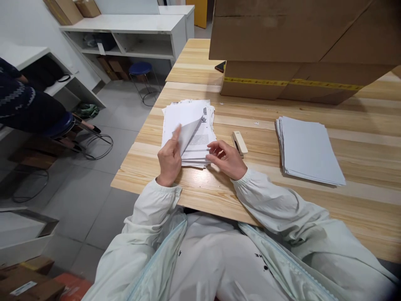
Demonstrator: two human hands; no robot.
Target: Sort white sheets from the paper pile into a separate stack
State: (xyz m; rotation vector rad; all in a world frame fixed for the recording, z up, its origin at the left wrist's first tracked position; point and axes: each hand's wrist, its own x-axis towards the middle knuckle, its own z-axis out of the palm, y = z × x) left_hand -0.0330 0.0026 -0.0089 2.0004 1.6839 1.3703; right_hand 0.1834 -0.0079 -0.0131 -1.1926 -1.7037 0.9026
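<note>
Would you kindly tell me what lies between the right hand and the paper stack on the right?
In the head view, a beige stapler lies beside the right hand, then wooden tabletop up to that paper stack.

Office-like workroom: papers (184, 115), stapler (239, 142), cartons (266, 31)

You've got a light wood-grain table (261, 150) with a seam across its far left part. On it, at your left: a printed paper stack (194, 140), edges uneven, top sheet lifted; just right of that a beige stapler (240, 143), then a blank-topped paper pile (310, 150) further right. Far side from you: yellow-taped cardboard (260, 83), a dark flat item (220, 67) by its left end.
</note>
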